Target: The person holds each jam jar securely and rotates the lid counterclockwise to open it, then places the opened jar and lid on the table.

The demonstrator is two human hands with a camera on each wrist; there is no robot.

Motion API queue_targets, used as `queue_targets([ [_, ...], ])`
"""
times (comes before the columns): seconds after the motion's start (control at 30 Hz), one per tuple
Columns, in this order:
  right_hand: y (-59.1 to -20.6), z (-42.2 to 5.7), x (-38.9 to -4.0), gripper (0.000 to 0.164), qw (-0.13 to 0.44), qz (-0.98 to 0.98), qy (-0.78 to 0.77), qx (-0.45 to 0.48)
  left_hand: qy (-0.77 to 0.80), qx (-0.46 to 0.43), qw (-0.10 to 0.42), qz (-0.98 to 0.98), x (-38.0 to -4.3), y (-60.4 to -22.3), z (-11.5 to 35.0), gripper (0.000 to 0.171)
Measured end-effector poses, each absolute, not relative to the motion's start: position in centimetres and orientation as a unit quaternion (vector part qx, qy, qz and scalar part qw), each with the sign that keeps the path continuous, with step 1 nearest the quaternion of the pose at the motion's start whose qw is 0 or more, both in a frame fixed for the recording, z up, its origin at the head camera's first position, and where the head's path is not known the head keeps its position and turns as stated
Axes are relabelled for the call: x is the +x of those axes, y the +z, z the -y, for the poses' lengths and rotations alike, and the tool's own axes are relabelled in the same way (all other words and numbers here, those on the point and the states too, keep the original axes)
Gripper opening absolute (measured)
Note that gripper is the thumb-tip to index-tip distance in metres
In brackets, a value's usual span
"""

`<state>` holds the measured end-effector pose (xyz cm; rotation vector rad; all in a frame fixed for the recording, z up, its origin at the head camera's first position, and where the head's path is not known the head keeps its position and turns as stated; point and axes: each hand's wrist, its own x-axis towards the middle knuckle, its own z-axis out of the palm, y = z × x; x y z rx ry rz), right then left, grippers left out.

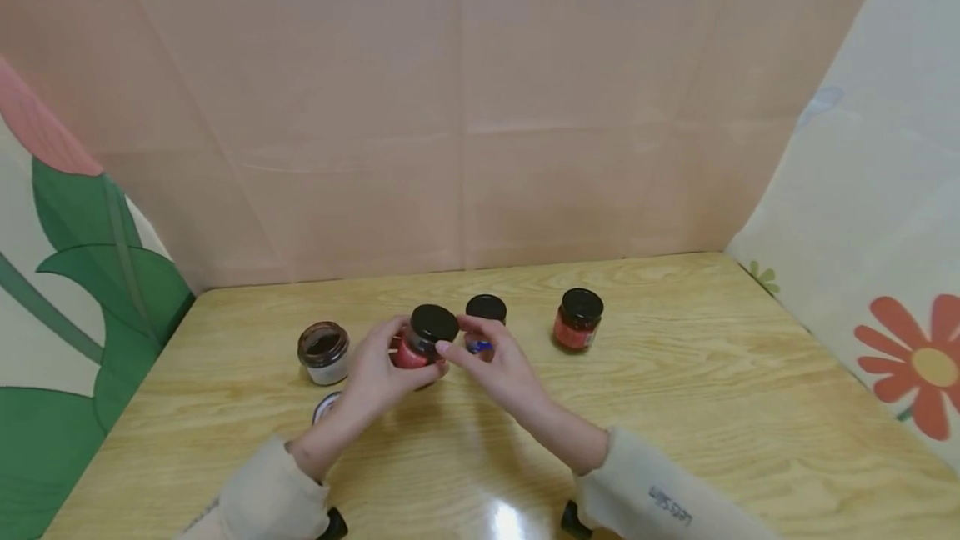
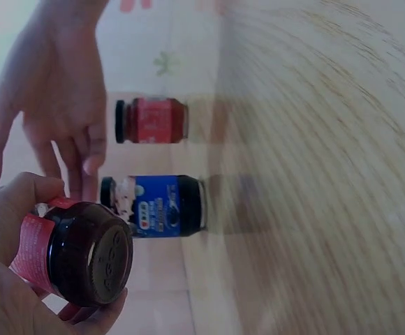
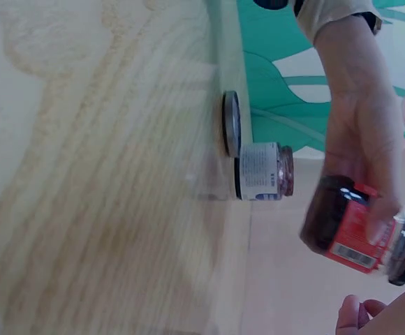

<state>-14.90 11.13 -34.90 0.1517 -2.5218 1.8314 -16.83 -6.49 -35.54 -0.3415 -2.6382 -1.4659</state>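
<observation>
We see that the person wears a garment with long sleeves in a pale cream colour. The left sleeve is loose and rather puffy, and its cuff gathers in soft folds above the wrist. The right sleeve is of the same plain cloth, and it carries a small dark print like lettering, which we cannot read with certainty. On the left sleeve we notice also a part of a dark marking. Under each cuff a small black piece shows, one at the left and one at the right; we cannot tell their full shape. In the right wrist view, a narrow black band appears at the edge of the left cuff. Both hands are bare.
</observation>
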Motion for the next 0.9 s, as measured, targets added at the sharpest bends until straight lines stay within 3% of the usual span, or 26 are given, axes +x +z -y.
queue_targets([
  [0.9,-34.6,-9.3,-14.1,0.046,0.051,0.718,0.694,0.019,-0.420,-0.168,0.134,0.882,-15.1,-34.7,4.1,0.052],
])
